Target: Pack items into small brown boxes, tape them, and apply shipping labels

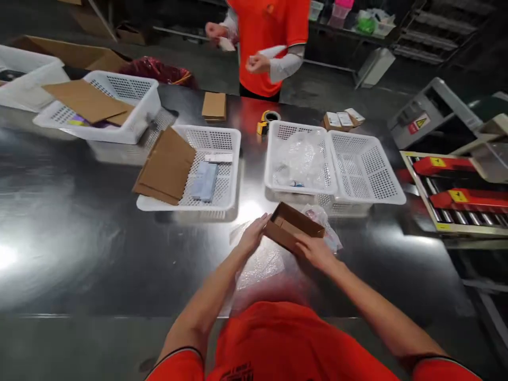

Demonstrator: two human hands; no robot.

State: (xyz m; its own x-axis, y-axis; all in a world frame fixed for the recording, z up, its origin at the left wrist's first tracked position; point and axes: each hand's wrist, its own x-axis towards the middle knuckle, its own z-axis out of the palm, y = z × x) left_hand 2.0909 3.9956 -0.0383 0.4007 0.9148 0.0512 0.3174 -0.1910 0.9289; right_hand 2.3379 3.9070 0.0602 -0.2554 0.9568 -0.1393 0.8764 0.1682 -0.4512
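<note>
The small brown cardboard box [281, 235] is held by both hands over the table, with its top open. Its left end is pressed by the fingers of the left hand [252, 235], and its near side, toward the right end, is gripped by the right hand [315, 251].

The thin walls could be bent if they are squeezed too hard. The box could be tipped or dropped if one end is let go too soon. The clear bumpy plastic sheet [262, 267] near the hands could be slid along, as the top looks smooth. The crumpled see-through plastic bag [333, 238], just beside the box, could be caught or pushed by the right hand.

The wide, dark, shiny metal table [99, 254] is marked with bright spots of light. On it, flat brown card sheets [166, 164] and pale blue boxes [205, 180] are held in a white plastic basket [186, 207]. Clear puffy wrap [304, 159] is kept in another white basket [301, 189]. A yellow and black tape roll [272, 116] is set behind it. Across the table, a person in an orange shirt [264, 47] is seen. At the right, a metal roller track with red parts [480, 217] is placed.
</note>
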